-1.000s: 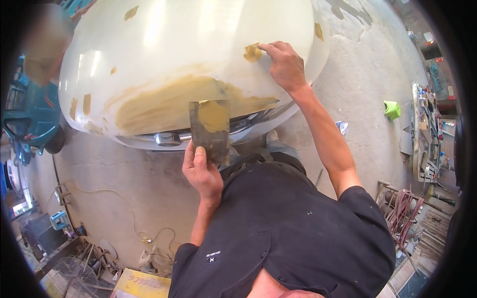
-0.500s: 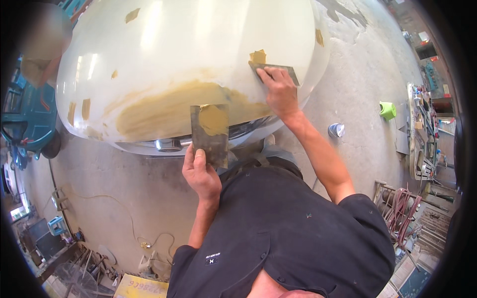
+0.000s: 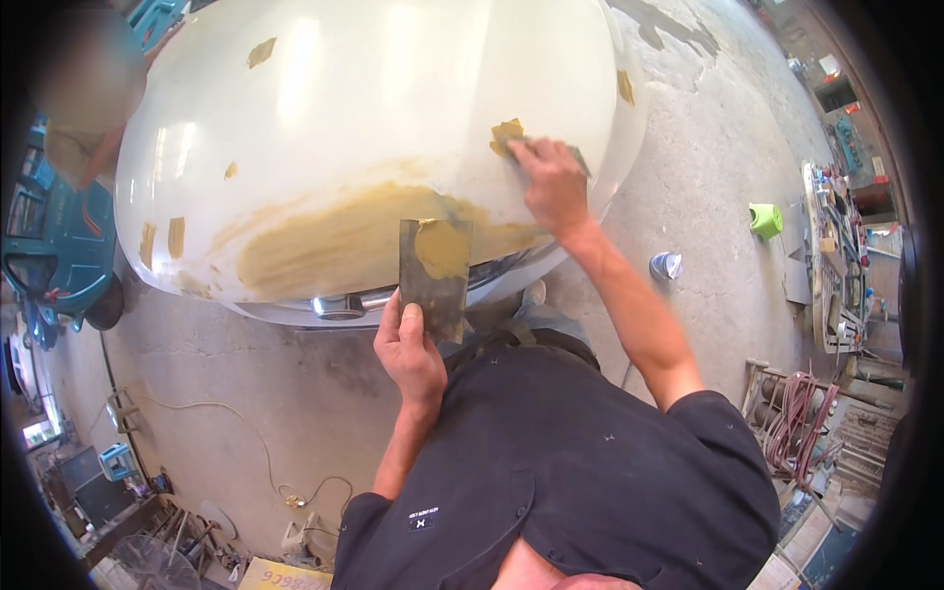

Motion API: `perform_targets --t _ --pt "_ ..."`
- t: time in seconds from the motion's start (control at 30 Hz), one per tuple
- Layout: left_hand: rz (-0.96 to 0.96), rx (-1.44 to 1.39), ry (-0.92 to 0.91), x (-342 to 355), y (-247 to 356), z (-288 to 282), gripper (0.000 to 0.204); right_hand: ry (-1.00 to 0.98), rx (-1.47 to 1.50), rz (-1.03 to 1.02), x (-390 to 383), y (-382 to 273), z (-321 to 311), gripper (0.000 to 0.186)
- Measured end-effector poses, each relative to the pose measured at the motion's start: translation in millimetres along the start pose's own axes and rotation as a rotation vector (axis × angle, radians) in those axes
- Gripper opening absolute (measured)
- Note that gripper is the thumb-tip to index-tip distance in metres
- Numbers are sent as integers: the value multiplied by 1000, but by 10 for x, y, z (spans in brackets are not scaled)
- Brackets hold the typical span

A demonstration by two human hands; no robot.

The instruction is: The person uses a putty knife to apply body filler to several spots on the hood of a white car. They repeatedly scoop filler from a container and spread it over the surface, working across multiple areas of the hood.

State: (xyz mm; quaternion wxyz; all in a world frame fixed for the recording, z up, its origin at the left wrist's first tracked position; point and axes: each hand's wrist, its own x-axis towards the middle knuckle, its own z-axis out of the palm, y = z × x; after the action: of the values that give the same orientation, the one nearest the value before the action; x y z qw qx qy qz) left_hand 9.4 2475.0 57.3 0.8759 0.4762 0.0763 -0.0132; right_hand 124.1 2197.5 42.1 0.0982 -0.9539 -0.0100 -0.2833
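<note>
A white car hood (image 3: pixel 364 108) fills the upper middle, with a wide smear of tan body filler (image 3: pixel 344 236) along its front edge and smaller tan patches elsewhere. My left hand (image 3: pixel 408 359) grips a flat grey mixing plate (image 3: pixel 433 300) by its lower left side, and a lump of tan filler (image 3: pixel 442 248) sits on the plate's upper part. Further right, my right hand (image 3: pixel 557 187) is closed on a dark flat filler spreader (image 3: pixel 578 157). Its left end lies against a small tan patch (image 3: pixel 507 133) on the hood. Fingers hide part of the spreader.
A light green bucket (image 3: pixel 765 220) and a small can (image 3: pixel 666 265) stand on the concrete floor at right. Beyond them is a cluttered bench (image 3: pixel 831 265). At far left, another person's arm (image 3: pixel 103 155) shows beside a teal vehicle (image 3: pixel 64 261). A cable (image 3: pixel 246 413) crosses the floor.
The spreader has turned and now shows more edge-on at the small patch. The plate in my left hand appears slightly lower and further right; the whole view has shifted a little.
</note>
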Motion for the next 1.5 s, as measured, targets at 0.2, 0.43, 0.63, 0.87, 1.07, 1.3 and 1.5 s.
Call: perform_targets --t 0.2,0.43,0.63,0.87,1.07,1.3,1.5 --pt "-3 97 -36 62 -22 38 41 -7 273 -12 -130 -368 -596 43" --pt "15 250 -109 78 -3 138 42 58 401 -313 -43 -622 -980 45" --pt "50 314 -129 62 0 194 40 -44 380 -369 -66 -659 -924 46" --pt "104 96 146 171 51 21 38 -85 434 -162 -100 -273 -715 46" --pt "122 80 110 277 164 -68 39 -10 113 24 309 155 -259 44" --pt "33 62 101 188 4 -111 41 -27 48 14 369 129 -74 43" --pt "46 60 102 236 -60 -78 37 38 52 -42 -56 -162 -64 42"
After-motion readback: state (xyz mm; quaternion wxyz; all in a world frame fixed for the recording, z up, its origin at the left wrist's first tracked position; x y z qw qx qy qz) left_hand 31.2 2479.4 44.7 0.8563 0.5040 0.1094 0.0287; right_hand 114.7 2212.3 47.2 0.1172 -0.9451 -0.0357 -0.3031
